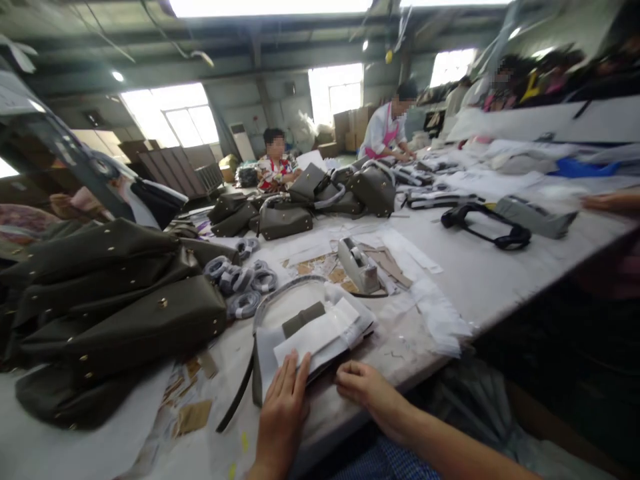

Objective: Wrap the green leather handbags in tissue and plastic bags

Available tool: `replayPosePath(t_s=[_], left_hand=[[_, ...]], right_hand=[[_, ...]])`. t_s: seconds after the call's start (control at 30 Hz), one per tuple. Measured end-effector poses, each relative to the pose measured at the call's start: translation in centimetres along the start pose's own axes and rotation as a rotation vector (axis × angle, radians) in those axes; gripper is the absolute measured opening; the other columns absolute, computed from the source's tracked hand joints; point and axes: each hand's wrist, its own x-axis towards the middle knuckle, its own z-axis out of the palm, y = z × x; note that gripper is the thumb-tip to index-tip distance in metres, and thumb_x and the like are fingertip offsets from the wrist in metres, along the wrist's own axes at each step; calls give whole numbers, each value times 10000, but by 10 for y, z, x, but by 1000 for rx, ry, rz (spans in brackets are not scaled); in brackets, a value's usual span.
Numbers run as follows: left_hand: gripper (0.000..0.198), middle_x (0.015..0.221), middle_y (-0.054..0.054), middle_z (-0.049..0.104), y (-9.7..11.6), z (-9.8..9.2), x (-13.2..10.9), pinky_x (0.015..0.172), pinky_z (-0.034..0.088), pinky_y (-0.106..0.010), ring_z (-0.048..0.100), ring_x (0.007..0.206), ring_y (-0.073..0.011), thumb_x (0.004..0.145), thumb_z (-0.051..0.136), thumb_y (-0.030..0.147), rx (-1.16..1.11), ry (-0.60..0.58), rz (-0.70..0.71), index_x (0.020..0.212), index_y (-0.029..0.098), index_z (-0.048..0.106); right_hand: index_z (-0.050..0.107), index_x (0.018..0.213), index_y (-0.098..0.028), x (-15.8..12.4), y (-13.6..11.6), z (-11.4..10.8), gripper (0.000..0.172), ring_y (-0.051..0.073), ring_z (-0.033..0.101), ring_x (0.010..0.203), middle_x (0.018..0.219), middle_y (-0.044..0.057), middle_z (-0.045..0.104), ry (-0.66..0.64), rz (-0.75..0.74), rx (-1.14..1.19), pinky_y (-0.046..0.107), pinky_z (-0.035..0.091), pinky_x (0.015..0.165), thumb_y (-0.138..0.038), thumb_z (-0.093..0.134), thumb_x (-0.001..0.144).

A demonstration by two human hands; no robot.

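A dark olive handbag (257,380) lies on the table in front of me, with its wrapped handle (287,285) arching toward the far side. Folded white paper (320,337) covers most of it, and a small olive piece (303,319) shows there too. My left hand (285,403) rests on the near edge of the paper, fingers stretched out. Beside the bag's near right corner, my right hand (365,388) has its fingers curled into a pinch; whatever may be between them is hidden. A dark strap (237,393) trails from the bag's left side.
Olive bags (145,320) are heaped at left, more (345,190) farther back. Wrapped rolled straps (245,303) and a tape dispenser (357,267) stand beyond my bag. Black handles (485,227) and a grey dispenser (535,217) lie right. Co-workers (383,133) are across the table.
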Motion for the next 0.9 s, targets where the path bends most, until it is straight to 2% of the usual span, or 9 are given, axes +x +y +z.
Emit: replayPosePath(t_s=[0.13,0.3,0.37,0.47,0.57,0.63,0.7,0.77,0.9], left_hand=[[725,1388,-125,583,-14,25,-3,927,559,-342,618,1203,-230,884,436,101,-5,154,69,1563,215,211],[716,1406,-135,566,-17,24,2,875,567,-362,646,1152,-257,954,517,273,-45,172,-94,1571,242,156],[707,1444,-105,536,-15,14,3,905,555,-371,628,1180,-261,954,518,226,-31,111,-145,1567,268,170],[728,1461,-80,521,-17,4,4,957,535,-357,594,1234,-241,945,512,165,-69,52,-142,1567,279,153],[755,1463,-53,521,-24,-1,1,1001,514,-343,593,1235,-223,940,521,152,-126,46,-170,1569,288,127],[744,1446,-39,540,-28,-2,-3,986,527,-343,631,1179,-228,944,537,184,-146,80,-234,1566,305,146],[729,1428,-27,560,-31,1,-4,959,546,-349,660,1127,-236,950,543,219,-172,122,-287,1561,329,162],[736,1413,-15,574,-33,5,-3,921,566,-349,680,1085,-240,952,540,232,-210,153,-298,1561,352,142],[759,1382,-10,602,-32,8,1,858,585,-348,706,1018,-249,941,564,265,-216,175,-353,1556,380,135]], right_hand=[[562,830,-206,3,-8,17,264,178,601,901,829,1,607,69,4,295,313,443,926,-258,691,605],[612,903,-202,11,-13,38,290,227,589,1080,994,47,664,50,-158,206,347,428,997,-254,627,618],[635,962,-198,13,-13,33,311,250,605,1091,1037,69,686,26,-211,15,382,436,1006,-270,610,661],[666,1129,-179,18,-12,1,385,292,592,1169,1204,128,674,25,-380,-529,454,405,1065,-334,587,785],[568,1365,-129,24,-11,-44,548,340,369,1405,1490,188,454,215,-564,-1099,522,224,1183,-345,589,861],[482,1442,-70,27,-9,-66,673,380,210,1469,1568,229,290,364,-511,-1351,548,153,1200,-363,641,857],[439,1469,-44,29,-6,-77,757,405,151,1475,1579,252,224,408,-401,-1476,556,156,1198,-437,662,862],[421,1486,-71,30,-2,-77,803,405,160,1471,1576,247,231,276,-394,-1510,558,169,1195,-531,644,867],[501,1443,-234,29,-5,-58,643,321,266,1460,1560,136,360,-371,-705,-1418,519,163,1202,-557,599,896]])
